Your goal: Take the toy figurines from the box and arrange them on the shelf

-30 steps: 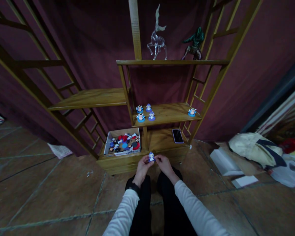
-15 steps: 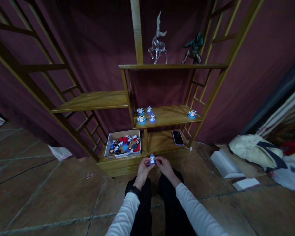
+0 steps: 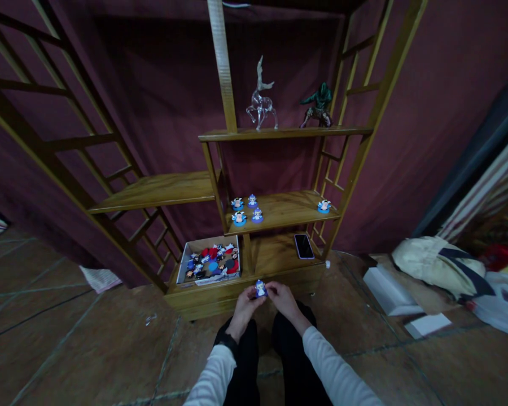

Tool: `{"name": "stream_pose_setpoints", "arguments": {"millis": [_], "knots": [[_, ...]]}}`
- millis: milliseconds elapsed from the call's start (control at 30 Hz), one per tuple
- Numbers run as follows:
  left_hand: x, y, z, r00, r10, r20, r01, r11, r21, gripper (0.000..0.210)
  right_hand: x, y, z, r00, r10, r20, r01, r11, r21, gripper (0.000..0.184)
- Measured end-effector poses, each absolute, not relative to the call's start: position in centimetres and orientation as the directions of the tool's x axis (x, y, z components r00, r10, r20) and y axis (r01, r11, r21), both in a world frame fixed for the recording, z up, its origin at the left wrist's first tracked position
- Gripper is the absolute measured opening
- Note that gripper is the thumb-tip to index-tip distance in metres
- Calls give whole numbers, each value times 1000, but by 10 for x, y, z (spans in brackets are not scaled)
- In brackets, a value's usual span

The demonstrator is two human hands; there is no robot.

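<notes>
Whole scene slid lower in frame, likely head movement; purple figurine (image 3: 260, 290) stayed lower centre, pinched between left hand (image 3: 245, 303) and right hand (image 3: 281, 297), so handling went on, nothing set down. Beyond, left of centre, stood open box (image 3: 207, 243); farther, middle shelf (image 3: 288, 210) bore purple lookalikes (image 3: 257, 215).

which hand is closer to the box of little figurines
Left. The left hand is in front of the box of little figurines, slightly to its right; the right hand is farther right, across the purple figurine between them.
</notes>
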State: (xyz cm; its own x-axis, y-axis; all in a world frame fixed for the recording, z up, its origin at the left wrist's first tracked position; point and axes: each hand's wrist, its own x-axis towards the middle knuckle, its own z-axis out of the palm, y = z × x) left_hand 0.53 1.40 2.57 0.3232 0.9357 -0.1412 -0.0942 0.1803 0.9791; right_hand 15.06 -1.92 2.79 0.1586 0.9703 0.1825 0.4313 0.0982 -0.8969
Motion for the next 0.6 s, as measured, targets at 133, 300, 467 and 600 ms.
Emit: {"name": "stream_pose_setpoints", "arguments": {"millis": [133,300,467,600], "knots": [[7,15,32,337,930,-147,-96,189,977,36,153,-18,25,178,966,190,389,108,-915,20],[17,28,57,286,954,-88,-83,116,990,35,162,-25,20,380,908,177,226,94,-970,28],[51,45,114,342,939,33,-92,-1,996,33,168,-52,26,362,890,276,400,119,-909,25],[91,63,164,373,898,232,-114,-204,972,40,164,-77,35,275,909,313,564,111,-818,35]]}}
